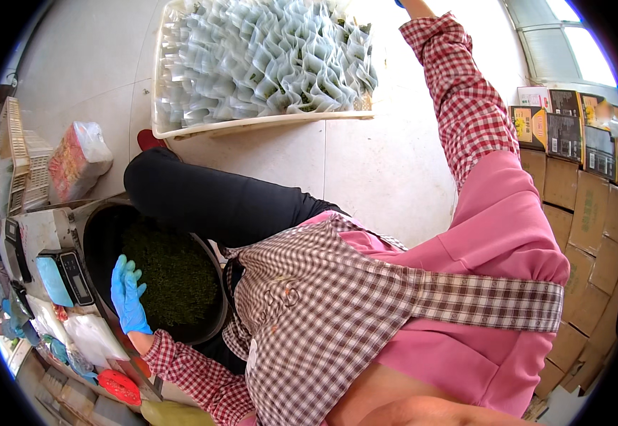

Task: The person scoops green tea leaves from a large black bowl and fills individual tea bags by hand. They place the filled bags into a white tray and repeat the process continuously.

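My left hand, in a blue glove, is over the left edge of a round dark tub. Its fingers are stretched out, and nothing shows in them. Fine dark green leafy bits lie in the tub. Beside that hand stands a scale with a dark display panel. My right arm, in a red checked sleeve, reaches to the top edge, where only a sliver of my blue-gloved right hand shows; its fingers are cut off. Left of that arm is a white crate packed with upright translucent bags, some with green bits inside.
Cardboard boxes are stacked along the right. At the left are cream plastic baskets and a red-and-white plastic-wrapped bundle. White plastic bags and a red item lie near the scale. My black-trousered leg stretches between tub and crate.
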Demonstrator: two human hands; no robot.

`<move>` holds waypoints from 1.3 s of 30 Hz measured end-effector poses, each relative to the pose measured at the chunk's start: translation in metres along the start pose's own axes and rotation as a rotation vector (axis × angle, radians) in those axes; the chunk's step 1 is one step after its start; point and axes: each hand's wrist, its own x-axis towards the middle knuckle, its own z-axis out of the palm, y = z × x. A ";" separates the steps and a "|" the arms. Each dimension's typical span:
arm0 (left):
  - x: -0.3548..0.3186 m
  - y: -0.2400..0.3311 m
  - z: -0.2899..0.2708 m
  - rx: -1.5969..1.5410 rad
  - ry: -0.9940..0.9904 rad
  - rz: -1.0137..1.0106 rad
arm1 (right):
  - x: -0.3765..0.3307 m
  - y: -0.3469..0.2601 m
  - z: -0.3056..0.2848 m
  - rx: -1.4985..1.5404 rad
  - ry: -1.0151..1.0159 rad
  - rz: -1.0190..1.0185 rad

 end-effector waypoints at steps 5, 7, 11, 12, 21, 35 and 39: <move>-0.005 -0.035 -0.025 0.018 0.131 -0.195 | 0.036 0.070 0.037 -0.029 0.037 -0.009; -0.008 -0.043 -0.029 0.013 0.140 -0.227 | 0.038 0.084 0.051 -0.054 0.031 -0.031; -0.008 -0.049 -0.027 0.039 0.164 -0.268 | 0.023 0.100 0.088 -0.067 -0.079 0.009; -0.007 -0.048 -0.025 0.054 0.142 -0.266 | 0.019 0.104 0.098 -0.027 -0.165 0.002; 0.011 -0.025 -0.014 0.139 0.064 -0.258 | 0.022 0.177 0.209 -0.379 -0.441 -0.151; -0.071 -0.107 -0.079 0.221 0.204 -0.042 | 0.091 0.207 0.260 -0.393 -0.303 -0.374; -0.094 -0.178 -0.156 0.095 0.444 -0.227 | 0.075 0.151 0.224 -0.550 -0.152 -0.279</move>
